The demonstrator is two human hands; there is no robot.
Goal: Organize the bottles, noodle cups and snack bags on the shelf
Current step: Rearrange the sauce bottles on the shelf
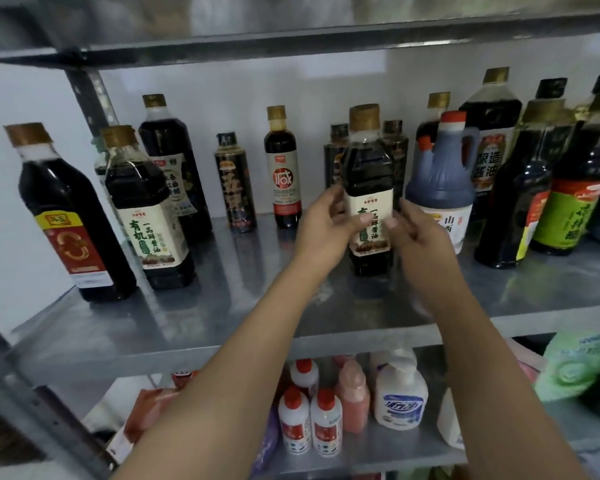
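A dark soy sauce bottle [369, 174] with a cream label and gold cap stands upright on the metal shelf [222, 306], near the middle. My left hand [323, 230] grips its left side at label height. My right hand [416, 233] holds its right side, thumb on the label. A matching cream-label bottle [146, 206] stands at the left, beside a red-label bottle [66, 216]. Behind the held bottle are two slim dark bottles, mostly hidden.
Several more sauce bottles line the back and right: a white-bodied jug with an orange cap [440, 185], a green-label bottle [575, 188], a slim red-label bottle [283, 171]. The lower shelf holds a soap dispenser [400, 400] and small red-capped bottles [309, 420]. A shelf post [90, 95] rises at left.
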